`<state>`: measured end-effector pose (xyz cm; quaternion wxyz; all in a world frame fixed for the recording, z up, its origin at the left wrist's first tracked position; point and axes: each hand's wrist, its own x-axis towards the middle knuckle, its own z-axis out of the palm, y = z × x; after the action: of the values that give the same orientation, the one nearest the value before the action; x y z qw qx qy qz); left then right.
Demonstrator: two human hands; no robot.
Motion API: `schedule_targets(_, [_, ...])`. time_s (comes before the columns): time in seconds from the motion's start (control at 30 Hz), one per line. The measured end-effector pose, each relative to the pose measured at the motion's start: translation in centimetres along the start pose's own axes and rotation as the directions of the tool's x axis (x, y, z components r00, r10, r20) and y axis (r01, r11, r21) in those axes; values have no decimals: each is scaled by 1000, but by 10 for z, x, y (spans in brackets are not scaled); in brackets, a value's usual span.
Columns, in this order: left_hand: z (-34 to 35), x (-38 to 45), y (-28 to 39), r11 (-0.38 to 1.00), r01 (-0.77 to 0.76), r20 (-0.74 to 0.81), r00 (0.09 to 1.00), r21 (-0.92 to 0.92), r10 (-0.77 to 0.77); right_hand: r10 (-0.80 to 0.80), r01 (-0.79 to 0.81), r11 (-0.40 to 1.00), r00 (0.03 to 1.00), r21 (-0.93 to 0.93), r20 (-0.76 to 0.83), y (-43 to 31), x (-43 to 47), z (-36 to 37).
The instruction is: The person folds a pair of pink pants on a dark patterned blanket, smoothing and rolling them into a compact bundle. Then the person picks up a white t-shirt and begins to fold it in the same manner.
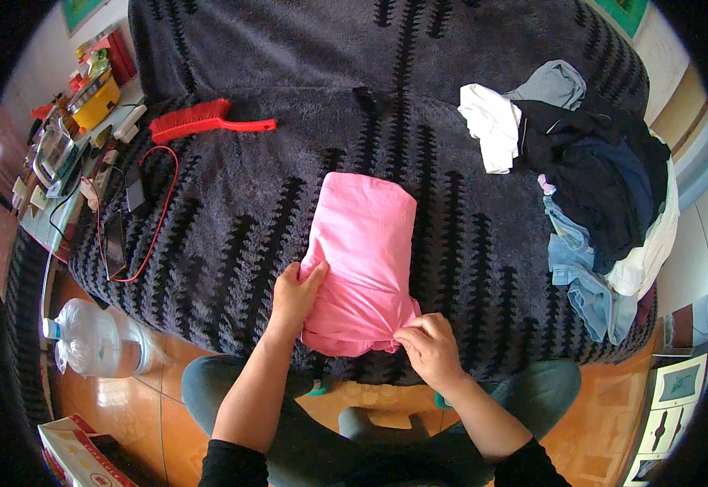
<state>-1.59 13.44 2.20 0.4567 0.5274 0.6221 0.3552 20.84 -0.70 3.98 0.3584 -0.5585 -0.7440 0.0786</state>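
A pink cloth garment (363,243), folded into a long narrow bundle, lies on the dark grey and black patterned fleece cover (238,176) in front of me. My left hand (297,298) grips its left edge, thumb on top and the fingers partly hidden beneath. At the bundle's lower right corner, my right hand (430,350) pinches a bit of the pink cloth between thumb and fingertips. The lower end of the bundle is rumpled, while its upper end lies fairly smooth.
A red brush (192,122) and a phone on a red cord (176,182) lie at the left. Piled clothes, including a black garment (597,189) and light blue jeans (573,255), are at the right. A cluttered side table and a large plastic bottle (95,341) stand left.
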Motion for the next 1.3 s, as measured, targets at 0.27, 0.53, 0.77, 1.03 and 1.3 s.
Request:
schedule_targets(0.27, [-30,-4,10,960,220,275,947,-176,-167,-117,117,991,993,65,-14,-43,20,13])
schedule_targets(0.53, [-33,-8,1,967,195,301,943,-162,-140,-104,106,993,994,42,-38,-46,27,46])
schedule_targets(0.77, [-22,-10,-7,937,236,223,958,-259,-180,-112,112,994,994,9,6,-43,19,44])
schedule_targets(1.03, [-26,0,-13,952,261,290,934,-160,-208,-82,82,997,997,5,-14,-73,33,55])
schedule_targets(1.3, [-40,-30,2,954,247,343,922,-168,-178,29,-29,1000,999,5,-34,-67,40,67])
